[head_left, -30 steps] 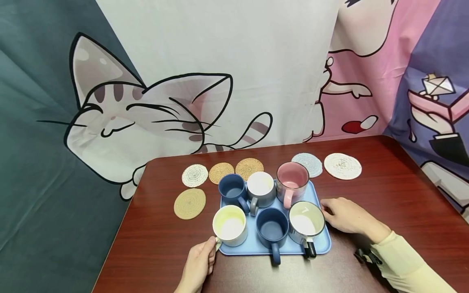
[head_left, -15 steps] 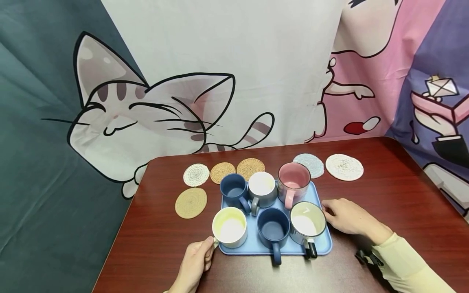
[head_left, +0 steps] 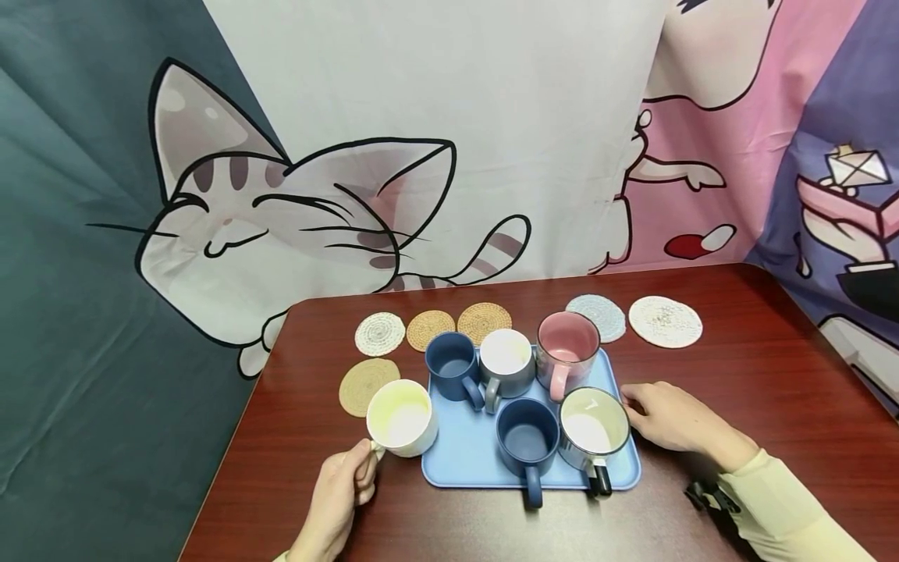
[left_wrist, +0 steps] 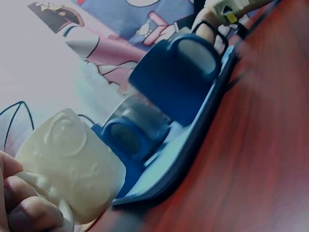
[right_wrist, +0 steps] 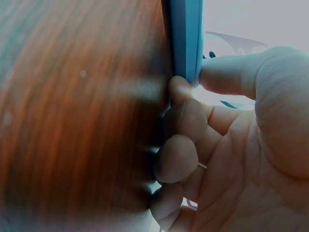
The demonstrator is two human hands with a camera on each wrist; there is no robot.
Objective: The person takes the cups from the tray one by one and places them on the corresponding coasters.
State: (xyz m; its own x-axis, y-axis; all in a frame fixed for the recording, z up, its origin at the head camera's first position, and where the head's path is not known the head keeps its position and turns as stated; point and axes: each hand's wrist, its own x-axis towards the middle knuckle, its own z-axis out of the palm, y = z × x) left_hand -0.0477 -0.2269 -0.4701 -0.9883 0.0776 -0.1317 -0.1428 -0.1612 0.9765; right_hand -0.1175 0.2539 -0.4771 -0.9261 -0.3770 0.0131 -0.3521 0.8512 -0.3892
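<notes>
My left hand (head_left: 339,488) grips the handle of a cream mug (head_left: 402,421), which hangs off the left edge of the blue tray (head_left: 456,460). Raised relief shows on this mug (left_wrist: 72,164) in the left wrist view. At the tray's right edge, my right hand (head_left: 674,417) pinches the rim between thumb and finger, seen close on the tray (right_wrist: 187,38) in the right wrist view. Still on the tray are two blue mugs, one at the back (head_left: 449,367) and one in front (head_left: 527,437), a grey mug (head_left: 509,378), a pink mug (head_left: 567,347) and a black-handled enamel mug (head_left: 593,429).
Round woven coasters lie on the red-brown table: a tan coaster (head_left: 361,390) just behind the cream mug, a white coaster (head_left: 380,334) and a light-blue coaster (head_left: 604,316) among several others along the back. A printed cloth (head_left: 548,140) hangs behind the table.
The cream mug has moved left and slightly back, off the tray's front left corner, with my left hand on its handle. My right hand keeps its place at the tray's edge.
</notes>
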